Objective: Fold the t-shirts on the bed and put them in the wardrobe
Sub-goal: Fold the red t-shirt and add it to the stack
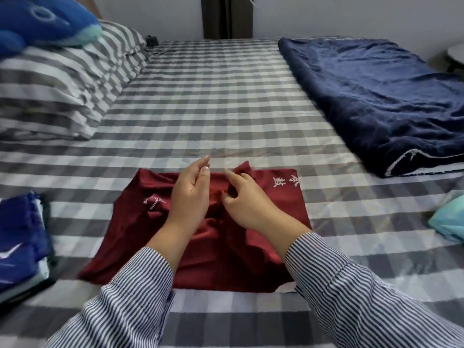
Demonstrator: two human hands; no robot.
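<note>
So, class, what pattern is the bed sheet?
Grey and white checks on the sheet, head view.

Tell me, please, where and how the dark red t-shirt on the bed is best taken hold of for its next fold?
Probably by its two far corners, from the near side. The dark red t-shirt lies flat on the bed, its far edge free; the left hand and right hand hover above its middle.

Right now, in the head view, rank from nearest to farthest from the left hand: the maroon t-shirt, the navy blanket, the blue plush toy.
1. maroon t-shirt, directly under the left hand.
2. navy blanket, far right.
3. blue plush toy, far left corner, on the pillow.
</note>
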